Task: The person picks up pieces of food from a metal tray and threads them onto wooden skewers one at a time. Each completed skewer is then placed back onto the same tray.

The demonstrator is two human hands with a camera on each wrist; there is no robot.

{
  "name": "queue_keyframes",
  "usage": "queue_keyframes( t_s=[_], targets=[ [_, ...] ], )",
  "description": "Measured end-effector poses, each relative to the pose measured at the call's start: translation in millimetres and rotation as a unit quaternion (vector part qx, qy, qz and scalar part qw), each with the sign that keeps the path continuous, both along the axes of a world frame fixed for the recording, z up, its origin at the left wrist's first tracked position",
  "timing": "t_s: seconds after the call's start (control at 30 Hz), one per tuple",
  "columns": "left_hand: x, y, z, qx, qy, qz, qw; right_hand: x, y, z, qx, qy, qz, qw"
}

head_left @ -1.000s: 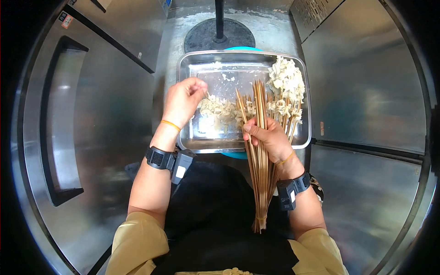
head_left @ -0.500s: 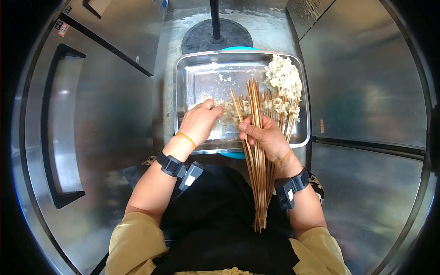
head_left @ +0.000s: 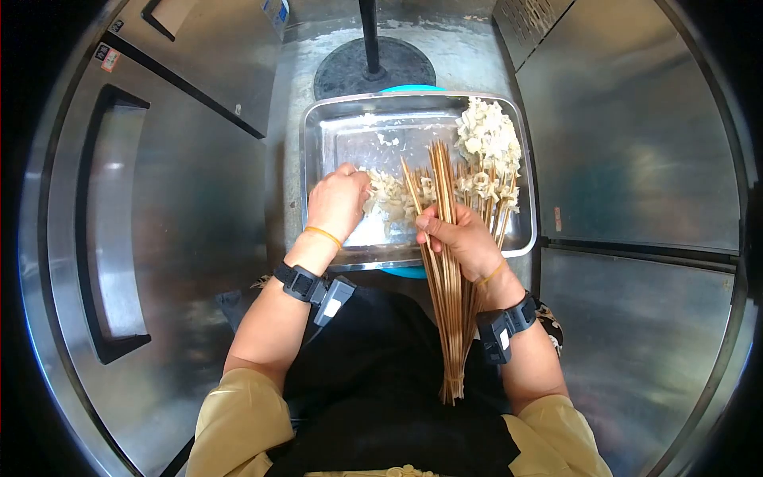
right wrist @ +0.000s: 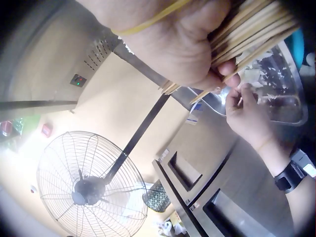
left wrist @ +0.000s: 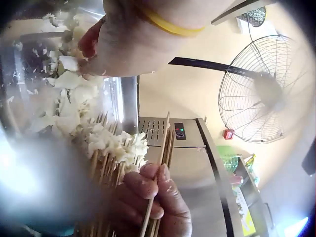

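The right hand (head_left: 465, 238) grips a thick bundle of thin wooden skewers (head_left: 451, 310), one skewer slanting apart near its thumb. In the left wrist view, that hand's fingers (left wrist: 143, 185) curl round the skewers. The left hand (head_left: 338, 205) is over the left part of a steel tray (head_left: 314, 151), fingers bent down at the pale torn pieces (head_left: 385, 191); whether it pinches one is hidden. Skewers threaded with pale pieces (head_left: 485, 187) lie on the tray's right side, below a heap of the same pieces (head_left: 489, 135).
Steel cabinets with doors stand at left (head_left: 191, 215) and right (head_left: 636, 143). Behind the tray is a black round base (head_left: 373, 71) with a pole; the left wrist view shows a large wire fan (left wrist: 266, 89). Something turquoise (head_left: 405, 272) shows under the tray.
The left hand has come down from above the tray's left side to the pale pieces, then shifted slightly left. The right hand keeps its grip on the bundle.
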State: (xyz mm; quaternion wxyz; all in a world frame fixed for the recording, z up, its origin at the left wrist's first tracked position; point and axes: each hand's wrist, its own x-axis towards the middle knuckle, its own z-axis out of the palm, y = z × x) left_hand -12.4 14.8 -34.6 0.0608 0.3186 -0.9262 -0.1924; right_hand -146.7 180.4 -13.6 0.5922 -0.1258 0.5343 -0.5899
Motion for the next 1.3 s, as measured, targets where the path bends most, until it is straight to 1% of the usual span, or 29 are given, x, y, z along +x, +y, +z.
queue_keyframes(
  t_s=[0.03, 0.13, 0.23, 0.33, 0.37, 0.47, 0.57, 0.6, 0.67, 0.7, 0.73, 0.8, 0.83, 0.93, 1.13, 1.23, 1.3],
  targets=[
    [-0.2, -0.9, 3.2, -0.003, 0.007, -0.015, 1.000, -0.7, -0.1, -0.7, -0.002, 0.004, 0.003, 1.000],
    [-5.1, 5.9, 14.6, -0.026, 0.054, -0.004, 0.998, -1.8, -0.3, -2.4, -0.008, -0.012, 0.004, 1.000],
    [-10.2, 15.3, 10.8, 0.008, 0.074, -0.091, 0.993, -0.6, -0.4, -3.8, -0.002, -0.008, -0.003, 1.000],
    [-13.8, 28.3, -10.3, 0.023, 0.012, -0.092, 0.995, -0.1, -1.2, -2.6, 0.015, 0.002, 0.006, 1.000],
    [-14.9, 30.2, -13.3, 0.026, 0.007, -0.083, 0.996, -0.1, -1.1, -2.8, 0.014, 0.006, 0.009, 1.000],
    [-15.4, 30.1, -14.2, 0.011, 0.017, -0.088, 0.996, -0.8, -0.6, -3.0, 0.006, 0.007, 0.006, 1.000],
    [-14.1, 19.6, -8.4, 0.085, 0.034, -0.055, 0.994, 0.7, -0.4, -1.0, -0.004, -0.011, -0.006, 1.000],
    [-13.2, 13.6, -12.7, 0.164, 0.079, -0.018, 0.983, 0.7, -0.3, -0.3, -0.008, -0.014, -0.005, 1.000],
    [-12.6, -1.8, -24.8, 0.317, 0.167, 0.057, 0.932, 1.2, -0.3, 1.0, -0.007, -0.011, -0.004, 1.000],
    [-13.4, -10.4, -27.8, 0.359, 0.189, 0.082, 0.911, 1.5, -0.4, 1.7, -0.002, -0.005, -0.002, 1.000],
    [-15.1, -11.4, -19.4, 0.425, 0.226, 0.099, 0.871, 1.8, -0.7, 2.2, 0.002, 0.002, -0.001, 1.000],
    [-16.1, -13.1, -1.9, 0.549, 0.296, 0.132, 0.770, 2.0, -1.6, 2.5, 0.007, 0.005, 0.004, 1.000],
    [-15.5, -14.5, 3.2, 0.567, 0.294, 0.126, 0.759, 2.1, -2.3, 2.4, 0.009, 0.006, 0.007, 1.000],
    [-17.2, -13.7, 5.1, 0.609, 0.333, 0.147, 0.704, 2.2, -3.0, 1.2, 0.007, 0.008, 0.018, 1.000],
    [-20.5, -15.0, 10.9, 0.601, 0.340, 0.137, 0.710, 4.6, -4.3, 2.8, -0.001, -0.009, 0.030, 0.999],
    [-26.4, -10.6, 15.7, 0.584, 0.374, 0.142, 0.706, 5.8, -5.3, 3.4, 0.002, -0.002, 0.034, 0.999],
    [-27.5, -10.4, 15.5, 0.583, 0.375, 0.141, 0.707, 5.2, -4.9, 2.0, -0.001, 0.000, 0.034, 0.999]
  ],
)
